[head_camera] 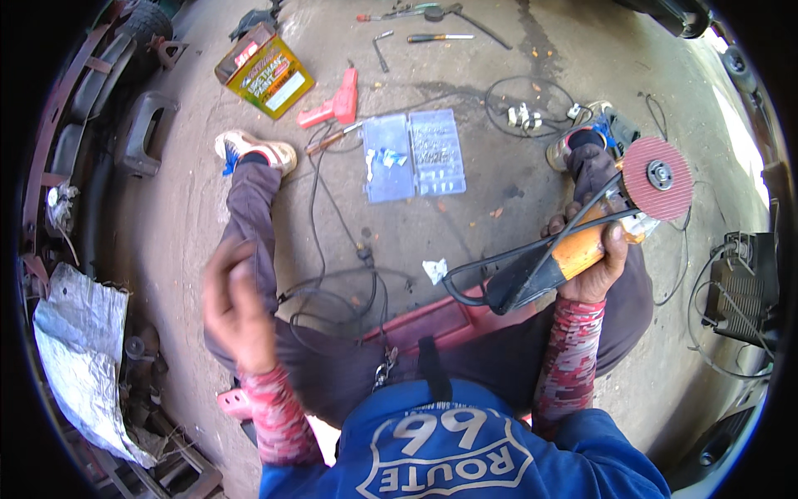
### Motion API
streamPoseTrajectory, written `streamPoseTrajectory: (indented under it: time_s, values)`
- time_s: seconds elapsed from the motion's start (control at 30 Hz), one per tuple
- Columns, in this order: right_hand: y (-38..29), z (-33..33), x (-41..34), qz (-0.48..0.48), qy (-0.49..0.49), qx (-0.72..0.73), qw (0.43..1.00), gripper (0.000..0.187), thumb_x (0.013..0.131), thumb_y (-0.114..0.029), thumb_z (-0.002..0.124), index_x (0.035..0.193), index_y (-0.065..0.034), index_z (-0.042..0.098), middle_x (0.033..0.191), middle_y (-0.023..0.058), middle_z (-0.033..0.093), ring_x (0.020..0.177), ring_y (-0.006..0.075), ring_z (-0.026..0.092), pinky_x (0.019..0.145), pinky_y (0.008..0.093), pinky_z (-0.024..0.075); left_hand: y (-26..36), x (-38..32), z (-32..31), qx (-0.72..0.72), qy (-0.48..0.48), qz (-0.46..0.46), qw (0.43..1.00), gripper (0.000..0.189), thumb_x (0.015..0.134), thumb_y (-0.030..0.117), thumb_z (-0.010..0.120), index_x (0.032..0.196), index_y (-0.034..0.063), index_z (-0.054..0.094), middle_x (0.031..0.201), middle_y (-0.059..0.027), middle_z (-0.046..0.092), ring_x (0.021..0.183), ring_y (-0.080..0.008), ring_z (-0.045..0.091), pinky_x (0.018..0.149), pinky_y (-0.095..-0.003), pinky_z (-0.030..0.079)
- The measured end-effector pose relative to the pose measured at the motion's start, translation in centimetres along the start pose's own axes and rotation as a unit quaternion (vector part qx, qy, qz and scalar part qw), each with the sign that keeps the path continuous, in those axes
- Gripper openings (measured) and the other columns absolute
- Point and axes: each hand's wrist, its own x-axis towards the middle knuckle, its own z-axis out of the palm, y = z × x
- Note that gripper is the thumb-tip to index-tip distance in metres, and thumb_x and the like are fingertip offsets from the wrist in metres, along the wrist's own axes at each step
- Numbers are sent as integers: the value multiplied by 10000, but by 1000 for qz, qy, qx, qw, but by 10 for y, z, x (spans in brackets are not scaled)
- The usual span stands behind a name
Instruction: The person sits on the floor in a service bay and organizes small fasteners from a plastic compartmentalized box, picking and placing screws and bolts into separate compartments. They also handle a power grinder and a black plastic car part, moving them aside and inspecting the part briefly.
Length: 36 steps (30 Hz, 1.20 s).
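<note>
My right hand [592, 262] grips the orange and black body of an angle grinder [576, 249] from below. A reddish disc [645, 181] is fixed on its head with a metal flange nut, facing up. The grinder's black cord is looped along the body. My left hand [240, 305], blurred, is raised above my left thigh, its fingers apart and nothing seen in them. Between my feet on the floor lies an opened clear plastic organizer case [413, 156] with small metal parts in its compartments. A crumpled white scrap [434, 271] lies near the grinder's tail.
A thinner can [268, 75], a red tool like a heat gun [336, 103] and a screwdriver [439, 38] are ahead. Black cables [340, 274] coil between my legs. A red plastic piece [430, 318] is beneath me; a finned machine [742, 287] is at right.
</note>
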Motion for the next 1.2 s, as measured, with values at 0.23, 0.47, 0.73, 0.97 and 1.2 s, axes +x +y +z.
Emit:
streamPoseTrajectory:
  time_s: [0.23,0.47,0.73,0.97,1.2]
  values:
    - [13,9,-16,-3,-74,-59,995,720,802,-437,709,1339,-5,500,1118,190,614,934,341,651,844,481,560,106,-19,143,-244,-421,145,861,294,941,127,659,1191,-25,681,1164,-151,700,1091,-258,656,972,-345,486]
    - [4,9,-14,-1,-54,-80,995,544,776,-140,765,1258,16,567,1101,146,663,971,276,682,865,418,573,95,-35,165,-201,-470,-36,859,299,1005,157,638,1229,-40,657,1016,-104,739,881,-222,720,815,-337,550]
    - [8,24,-11,-19,-145,-512,846,595,625,-99,884,1166,-26,645,943,54,719,843,150,674,764,321,555,62,58,78,-466,-165,-133,859,260,1026,192,570,1120,-42,633,730,40,401,619,-61,313,555,-240,247]
    - [30,34,-5,31,-48,-521,852,433,675,-87,851,1066,-17,677,922,68,737,800,127,690,731,318,562,15,49,-22,-314,-86,39,945,241,985,194,600,888,-26,604,682,12,421,565,-75,316,532,-262,251]
    - [35,8,10,152,133,-221,954,298,895,-233,732,1071,-31,602,859,95,669,737,248,699,685,389,594,-42,9,-160,-66,195,-214,955,338,982,214,685,724,57,532,699,-6,492,572,-85,399,508,-260,264]
